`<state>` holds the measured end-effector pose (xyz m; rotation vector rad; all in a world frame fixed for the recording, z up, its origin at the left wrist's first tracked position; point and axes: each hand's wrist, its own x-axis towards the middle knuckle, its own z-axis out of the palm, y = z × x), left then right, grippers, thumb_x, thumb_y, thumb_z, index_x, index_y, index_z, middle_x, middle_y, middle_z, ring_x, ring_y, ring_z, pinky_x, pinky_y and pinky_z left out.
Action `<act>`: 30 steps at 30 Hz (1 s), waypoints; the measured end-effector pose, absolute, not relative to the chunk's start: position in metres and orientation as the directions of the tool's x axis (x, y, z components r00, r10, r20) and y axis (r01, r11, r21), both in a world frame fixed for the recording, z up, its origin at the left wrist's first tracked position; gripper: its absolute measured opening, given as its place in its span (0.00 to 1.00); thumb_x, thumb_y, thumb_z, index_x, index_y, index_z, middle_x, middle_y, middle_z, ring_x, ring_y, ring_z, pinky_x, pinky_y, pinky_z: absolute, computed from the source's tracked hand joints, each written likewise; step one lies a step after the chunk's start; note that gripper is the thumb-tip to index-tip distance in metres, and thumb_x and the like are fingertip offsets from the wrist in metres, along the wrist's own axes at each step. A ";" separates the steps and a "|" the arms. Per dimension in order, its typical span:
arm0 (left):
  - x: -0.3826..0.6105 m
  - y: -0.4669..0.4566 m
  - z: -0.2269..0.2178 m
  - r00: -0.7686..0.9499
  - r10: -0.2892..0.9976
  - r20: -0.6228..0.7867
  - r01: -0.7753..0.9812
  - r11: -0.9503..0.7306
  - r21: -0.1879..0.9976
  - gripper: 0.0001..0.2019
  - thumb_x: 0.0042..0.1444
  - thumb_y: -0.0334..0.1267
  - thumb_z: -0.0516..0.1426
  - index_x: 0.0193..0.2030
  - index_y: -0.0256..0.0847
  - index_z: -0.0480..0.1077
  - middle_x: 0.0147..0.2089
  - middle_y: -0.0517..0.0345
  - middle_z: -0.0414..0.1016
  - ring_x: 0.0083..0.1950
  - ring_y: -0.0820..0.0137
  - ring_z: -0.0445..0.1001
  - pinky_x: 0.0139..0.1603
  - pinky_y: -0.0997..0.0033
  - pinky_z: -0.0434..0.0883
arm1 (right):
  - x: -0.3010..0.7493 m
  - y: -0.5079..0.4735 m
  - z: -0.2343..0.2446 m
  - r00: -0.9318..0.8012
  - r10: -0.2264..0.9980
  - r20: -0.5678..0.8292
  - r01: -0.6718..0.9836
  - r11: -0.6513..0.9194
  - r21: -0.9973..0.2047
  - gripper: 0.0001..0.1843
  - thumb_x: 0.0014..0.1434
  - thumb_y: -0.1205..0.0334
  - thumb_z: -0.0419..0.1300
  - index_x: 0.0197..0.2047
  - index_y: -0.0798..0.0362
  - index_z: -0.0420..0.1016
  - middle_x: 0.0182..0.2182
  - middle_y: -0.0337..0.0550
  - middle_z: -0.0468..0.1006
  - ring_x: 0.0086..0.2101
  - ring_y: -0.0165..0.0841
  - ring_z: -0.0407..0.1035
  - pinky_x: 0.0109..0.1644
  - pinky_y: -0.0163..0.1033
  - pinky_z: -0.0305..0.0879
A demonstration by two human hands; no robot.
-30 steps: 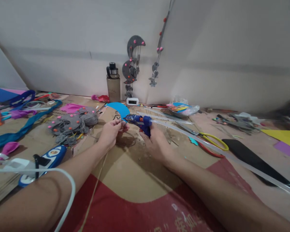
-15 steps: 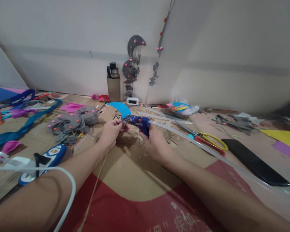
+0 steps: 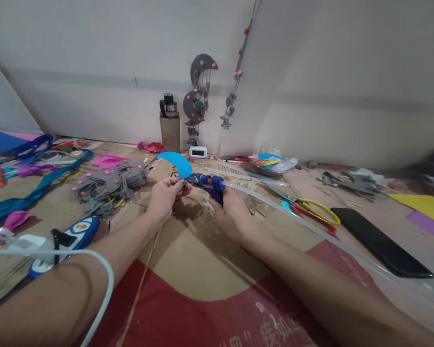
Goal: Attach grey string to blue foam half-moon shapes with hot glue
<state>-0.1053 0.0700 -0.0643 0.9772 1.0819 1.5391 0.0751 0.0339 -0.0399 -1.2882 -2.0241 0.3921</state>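
My right hand (image 3: 233, 217) is wrapped round the handle of a dark blue hot glue gun (image 3: 206, 181), its nozzle pointing left. A long clear glue stick (image 3: 275, 201) runs out of the gun's back, over my right forearm. At the nozzle, the fingers of my left hand (image 3: 166, 196) are pinched together. From behind those fingertips rises a blue paper crescent (image 3: 179, 163), whose lower end they seem to grip. A thin grey cord (image 3: 198, 212) loops on the cardboard just beneath. The exact contact between nozzle, cord and crescent is hidden.
Grey yarn with pompom-dotted crescents (image 3: 112, 183) lies left. A bottle (image 3: 169, 130) and small clock (image 3: 198, 152) stand by the wall, near hanging crescent ornaments (image 3: 193, 105). Scissors (image 3: 318, 212) and a black case (image 3: 381, 241) lie right. A white cable (image 3: 108, 279) crosses my left forearm.
The blue crescent has shifted slightly left and tilted at my left fingertips. The glue gun and my right hand stay nearly in place.
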 end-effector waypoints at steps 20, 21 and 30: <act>-0.105 0.067 -0.053 -0.249 0.968 -0.001 -0.384 -0.098 0.918 0.07 0.45 0.34 0.62 0.27 0.32 0.70 0.25 0.55 0.73 0.27 0.77 0.73 0.31 0.79 0.71 | 0.081 0.040 -0.046 -0.210 0.895 0.393 0.608 0.434 -0.665 0.20 0.58 0.58 0.50 0.53 0.55 0.61 0.40 0.51 0.74 0.38 0.38 0.69 0.43 0.44 0.64; -0.106 0.067 -0.053 -0.243 0.970 -0.007 -0.390 -0.091 0.916 0.07 0.46 0.33 0.62 0.28 0.32 0.70 0.25 0.55 0.73 0.27 0.77 0.73 0.31 0.79 0.71 | 0.082 0.044 -0.046 -0.191 0.893 0.407 0.583 0.437 -0.685 0.20 0.57 0.58 0.51 0.52 0.54 0.61 0.41 0.50 0.74 0.38 0.37 0.69 0.42 0.44 0.65; -0.106 0.065 -0.049 -0.194 0.981 0.013 -0.350 -0.082 0.933 0.07 0.46 0.35 0.61 0.30 0.34 0.69 0.29 0.55 0.74 0.29 0.76 0.73 0.27 0.80 0.68 | 0.124 0.094 -0.051 -0.054 0.995 0.087 0.720 0.099 -0.687 0.11 0.54 0.55 0.55 0.31 0.55 0.67 0.23 0.44 0.71 0.25 0.35 0.67 0.32 0.41 0.63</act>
